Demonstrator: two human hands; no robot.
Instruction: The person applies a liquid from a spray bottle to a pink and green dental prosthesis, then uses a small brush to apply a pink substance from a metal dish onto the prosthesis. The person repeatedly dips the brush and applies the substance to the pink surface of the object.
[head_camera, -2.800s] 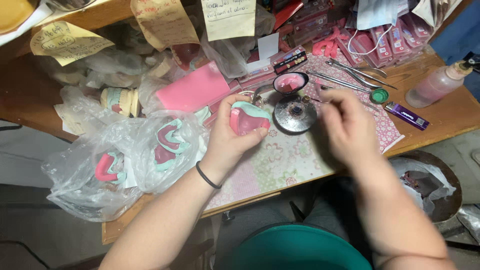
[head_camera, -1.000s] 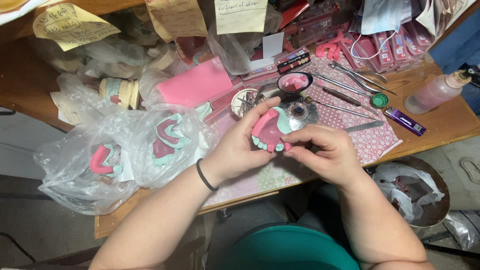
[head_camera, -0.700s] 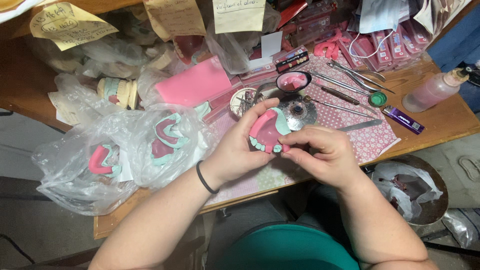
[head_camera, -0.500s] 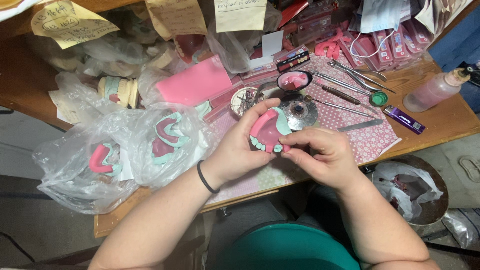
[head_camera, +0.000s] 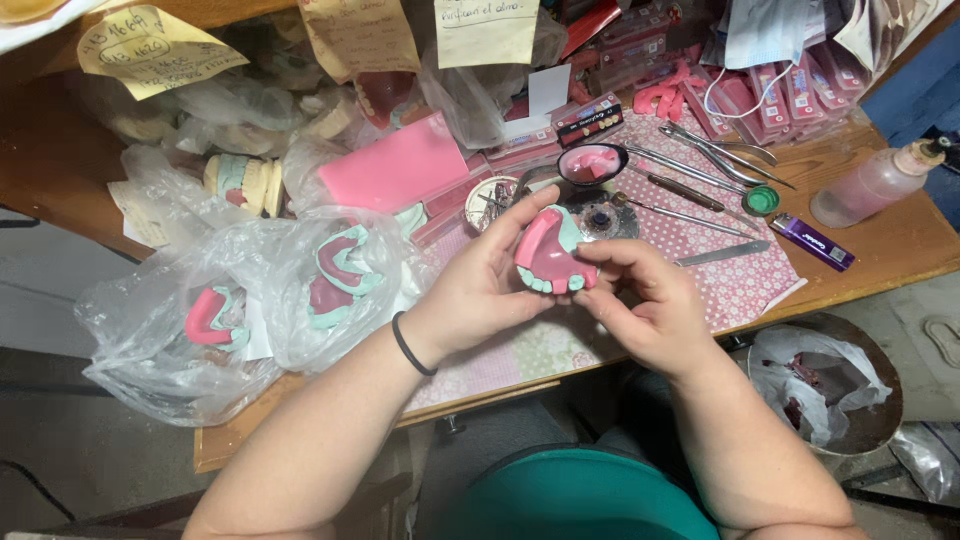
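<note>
With the left hand (head_camera: 480, 290) cupping the pink-and-teal denture model (head_camera: 553, 255) above the table's near edge and the right hand (head_camera: 645, 300) pinching its near-right rim, fingers closed, firm support and light fingertip pressure seem best.

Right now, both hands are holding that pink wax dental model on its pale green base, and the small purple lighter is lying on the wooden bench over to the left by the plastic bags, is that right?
Not quite. The head view shows the small purple lighter lying on the wooden bench to the right, near the pink squeeze bottle, not by the plastic bags. The left hand and right hand do hold the pink wax dental model.
</note>
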